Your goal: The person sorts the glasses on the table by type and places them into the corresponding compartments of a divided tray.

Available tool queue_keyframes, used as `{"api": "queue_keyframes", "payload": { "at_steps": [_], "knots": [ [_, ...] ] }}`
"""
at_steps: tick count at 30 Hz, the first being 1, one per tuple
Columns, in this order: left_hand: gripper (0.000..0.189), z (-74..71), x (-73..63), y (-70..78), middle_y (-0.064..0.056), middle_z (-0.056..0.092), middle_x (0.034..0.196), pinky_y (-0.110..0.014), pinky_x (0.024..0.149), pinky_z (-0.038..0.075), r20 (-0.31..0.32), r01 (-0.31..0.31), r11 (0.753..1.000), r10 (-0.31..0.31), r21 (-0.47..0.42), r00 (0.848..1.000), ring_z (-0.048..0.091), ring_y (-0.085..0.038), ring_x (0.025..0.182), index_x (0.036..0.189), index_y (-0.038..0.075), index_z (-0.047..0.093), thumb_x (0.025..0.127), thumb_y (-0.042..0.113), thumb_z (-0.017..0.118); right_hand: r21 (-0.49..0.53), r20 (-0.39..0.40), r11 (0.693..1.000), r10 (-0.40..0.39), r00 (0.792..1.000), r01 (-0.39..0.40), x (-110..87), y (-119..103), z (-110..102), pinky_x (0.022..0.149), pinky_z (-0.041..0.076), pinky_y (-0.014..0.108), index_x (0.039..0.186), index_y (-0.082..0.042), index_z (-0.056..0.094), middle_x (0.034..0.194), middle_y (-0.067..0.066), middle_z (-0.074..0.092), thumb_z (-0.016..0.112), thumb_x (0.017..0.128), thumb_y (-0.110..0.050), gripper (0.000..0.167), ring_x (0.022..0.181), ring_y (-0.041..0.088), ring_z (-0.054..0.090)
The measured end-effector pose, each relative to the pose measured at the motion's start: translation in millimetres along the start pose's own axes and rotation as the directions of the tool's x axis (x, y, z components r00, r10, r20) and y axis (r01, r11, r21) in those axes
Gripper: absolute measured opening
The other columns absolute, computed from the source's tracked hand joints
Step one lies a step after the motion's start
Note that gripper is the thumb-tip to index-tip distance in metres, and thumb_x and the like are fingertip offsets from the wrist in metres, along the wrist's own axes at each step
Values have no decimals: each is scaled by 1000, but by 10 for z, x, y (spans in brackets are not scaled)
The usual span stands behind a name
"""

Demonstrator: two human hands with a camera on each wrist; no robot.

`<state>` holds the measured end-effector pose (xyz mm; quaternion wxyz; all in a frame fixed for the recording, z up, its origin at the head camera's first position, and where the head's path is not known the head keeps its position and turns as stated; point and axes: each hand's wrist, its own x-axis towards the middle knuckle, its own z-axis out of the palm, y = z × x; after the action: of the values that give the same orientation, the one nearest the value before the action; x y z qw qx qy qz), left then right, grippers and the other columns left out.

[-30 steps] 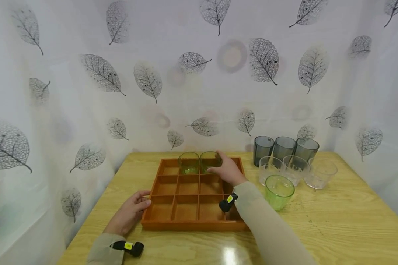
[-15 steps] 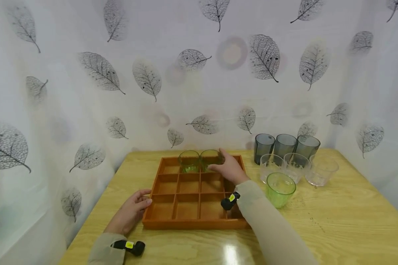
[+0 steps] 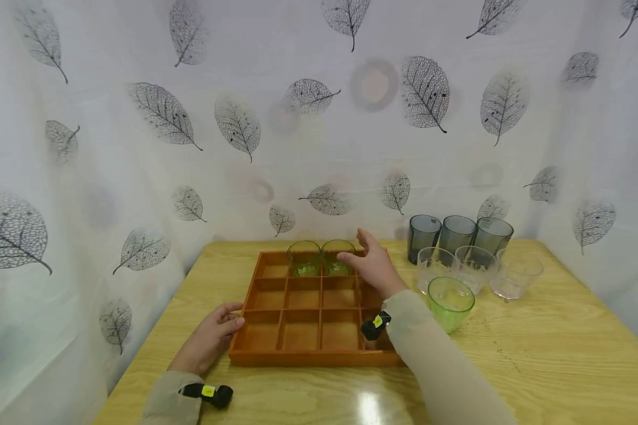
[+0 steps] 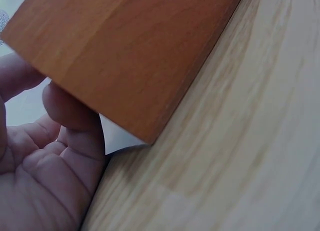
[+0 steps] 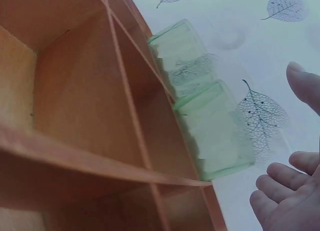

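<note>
Right hand (image 3: 376, 270): thumb and fingers spread wide, just beside green glass (image 3: 335, 267), apart from it. Glass left of them, upright, mouth up, long axis vertical, in back row of wooden tray (image 3: 316, 359), mid-frame; second green glass (image 3: 304, 267) beside it. Left hand (image 3: 205, 338), lower left: fingers relaxed, thumb touching tray's left side.

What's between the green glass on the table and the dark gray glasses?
A row of three clear glasses stands between the green glass and the dark gray glasses, in the head view.
</note>
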<state>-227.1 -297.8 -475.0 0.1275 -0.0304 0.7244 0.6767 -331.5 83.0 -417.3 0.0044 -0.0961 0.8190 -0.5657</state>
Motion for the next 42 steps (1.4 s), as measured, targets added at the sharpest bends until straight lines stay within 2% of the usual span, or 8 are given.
{"api": "queue_keyframes", "payload": {
  "at_steps": [4,8,14,21,33,42],
  "knots": [
    [55,-18,7,-12,-6,50,111,-26,74,45,11,-4,1000,4,-10,1000,49,-15,89,150,-2,32,105,16,57,30,-4,999,-11,1000,11,-36,-55,-56,114,31,51,163,-22,18,165,1,24,76,86,-55,102,146,32,31],
    [54,-20,9,-11,-5,51,108,-25,71,44,10,-14,1000,14,-12,1000,49,-13,86,150,-2,32,105,15,56,24,-15,1000,-18,1000,18,-79,-128,-120,114,30,51,163,-20,17,165,2,23,75,85,-59,104,146,37,31],
    [55,-10,-1,-6,-5,51,107,-24,68,43,17,-12,1000,12,-9,1000,49,-13,82,150,-2,32,105,17,57,35,-21,999,-14,1000,15,-161,-185,-233,118,23,48,163,-23,16,165,-1,22,75,80,-66,110,150,31,23],
    [56,0,5,-14,-5,51,109,-25,68,43,17,-14,1000,14,2,1000,49,-13,84,151,-2,32,105,18,57,11,-28,1000,-21,999,21,-307,-224,-385,117,25,51,163,-32,16,164,-8,22,71,79,-72,108,150,29,24],
    [52,-6,5,-24,-5,52,108,-24,68,43,3,-9,1000,9,-12,1000,50,-12,84,149,-2,33,105,14,55,-2,-79,993,-117,990,118,-570,-260,-636,118,23,45,163,-23,19,165,0,24,73,89,-55,97,150,22,23],
    [53,3,-21,-10,-5,51,108,-23,66,41,11,-2,1000,2,-23,1000,48,-12,81,150,-2,32,105,16,56,-43,-107,992,-121,987,117,-866,-299,-887,115,24,58,164,-26,15,166,-2,21,72,93,-48,94,151,31,19]
  ]
}}
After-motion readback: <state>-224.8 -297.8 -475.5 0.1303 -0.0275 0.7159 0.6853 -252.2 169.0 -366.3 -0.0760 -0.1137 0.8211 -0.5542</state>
